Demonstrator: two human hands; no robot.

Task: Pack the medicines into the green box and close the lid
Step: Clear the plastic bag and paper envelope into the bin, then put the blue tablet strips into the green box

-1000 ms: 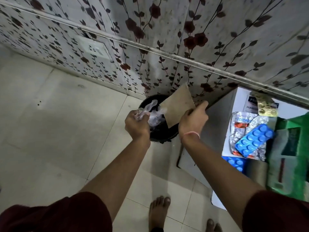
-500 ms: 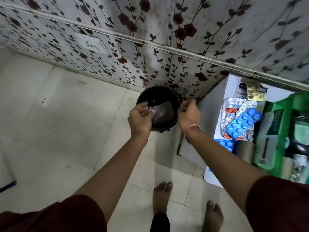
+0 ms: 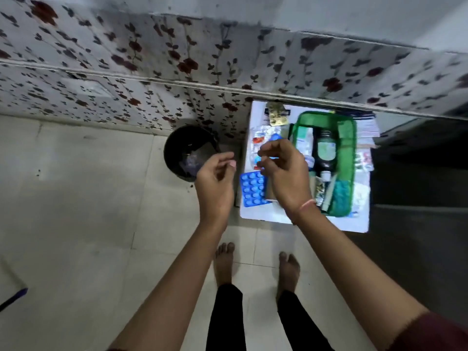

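The open green rectangular mesh-sided box [image 3: 348, 138] lies on a white table top [image 3: 304, 221] set against a floral-patterned wall [image 3: 152, 72]. Inside it stand or lie a dark bottle with a pale green label [image 3: 326, 150], flat packets and foil strips; details are blurred. Loose medicines lie on the table just left of the box: a blue blister strip of round tablets [image 3: 252, 190] near the table's front-left corner, silver foil strips with red print [image 3: 257, 141] behind it, and a gold foil strip [image 3: 277, 116] near the wall. The right hand [image 3: 283, 173] hovers over these strips, fingers curled loosely; whether it pinches anything cannot be told. The left hand [image 3: 215, 181] hangs off the table edge, fingers half-curled and empty. A black round bin [image 3: 188, 152] containing crumpled plastic and a brown sheet stands on the tiled floor, left of the table.
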